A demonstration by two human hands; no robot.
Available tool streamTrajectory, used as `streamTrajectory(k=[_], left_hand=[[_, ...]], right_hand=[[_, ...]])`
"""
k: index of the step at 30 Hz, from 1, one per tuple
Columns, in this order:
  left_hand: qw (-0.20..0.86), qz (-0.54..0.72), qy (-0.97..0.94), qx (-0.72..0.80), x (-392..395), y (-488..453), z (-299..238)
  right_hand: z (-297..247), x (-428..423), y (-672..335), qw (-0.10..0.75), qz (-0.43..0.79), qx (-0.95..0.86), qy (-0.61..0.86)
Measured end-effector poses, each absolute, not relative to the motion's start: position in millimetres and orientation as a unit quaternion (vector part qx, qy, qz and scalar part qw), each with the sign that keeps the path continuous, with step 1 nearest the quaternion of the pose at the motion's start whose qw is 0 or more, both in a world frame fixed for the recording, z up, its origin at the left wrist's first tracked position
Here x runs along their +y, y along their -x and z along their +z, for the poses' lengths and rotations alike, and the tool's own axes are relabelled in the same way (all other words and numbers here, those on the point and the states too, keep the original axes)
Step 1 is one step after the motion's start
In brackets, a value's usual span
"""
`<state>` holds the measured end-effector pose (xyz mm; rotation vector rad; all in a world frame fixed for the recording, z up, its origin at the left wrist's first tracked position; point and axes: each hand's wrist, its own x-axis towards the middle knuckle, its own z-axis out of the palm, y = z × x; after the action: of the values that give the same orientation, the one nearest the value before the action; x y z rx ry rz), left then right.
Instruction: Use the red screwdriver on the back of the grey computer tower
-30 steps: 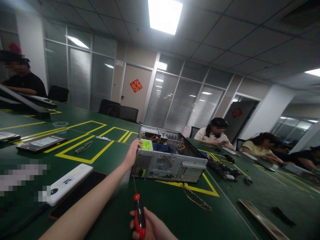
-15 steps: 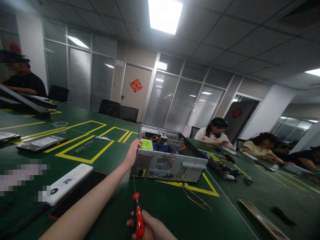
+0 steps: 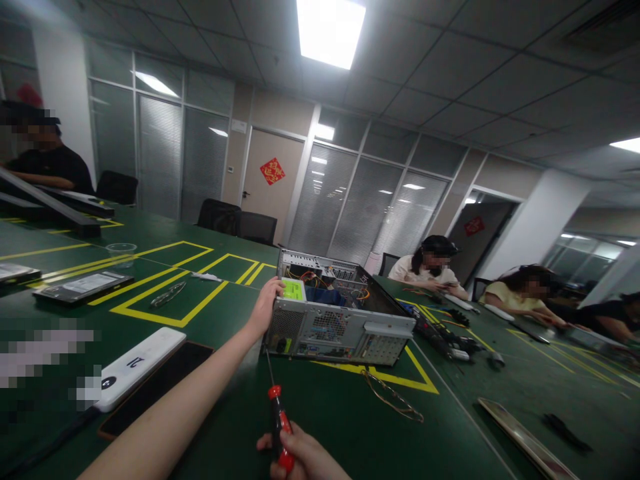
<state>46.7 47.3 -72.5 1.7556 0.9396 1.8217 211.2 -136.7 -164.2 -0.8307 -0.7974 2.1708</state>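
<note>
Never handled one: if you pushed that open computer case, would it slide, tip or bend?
The computer case looks like sheet metal, so probably stiff. It lies low and wide on the table, so tipping seems unlikely. Packed with parts, it is likely heavy.

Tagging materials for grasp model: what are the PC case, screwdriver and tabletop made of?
PC case: likely bare sheet metal, dull grey, punched vent holes. Screwdriver: thin grey shaft, probably steel; glossy red-and-black handle, plastic or rubber. Tabletop: matt green covering with yellow tape lines; material unclear.
</note>
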Motion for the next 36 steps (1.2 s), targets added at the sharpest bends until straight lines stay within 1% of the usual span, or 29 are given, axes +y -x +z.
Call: streamTrajectory(k=[8,14,21,24,31,36], left_hand=[[0.216,0.659,-0.637,0.337,48,-47,-73],[0.215,0.658,-0.636,0.341,47,-47,-72],[0.220,0.661,-0.632,0.340,48,-47,-72],[0.225,0.660,-0.632,0.339,47,-47,-72],[0.226,0.657,-0.636,0.336,47,-47,-73],[0.222,0.663,-0.632,0.334,49,-47,-73]], right_hand=[[-169,-133,-212,0.312,0.855,-0.281,0.306],[-151,-137,-212,0.288,0.873,-0.249,0.304],[-135,-139,-208,0.295,0.867,-0.216,0.339],[-133,-141,-210,0.310,0.855,-0.232,0.345],[-148,-139,-210,0.349,0.840,-0.266,0.319],[-154,-138,-208,0.339,0.846,-0.272,0.309]])
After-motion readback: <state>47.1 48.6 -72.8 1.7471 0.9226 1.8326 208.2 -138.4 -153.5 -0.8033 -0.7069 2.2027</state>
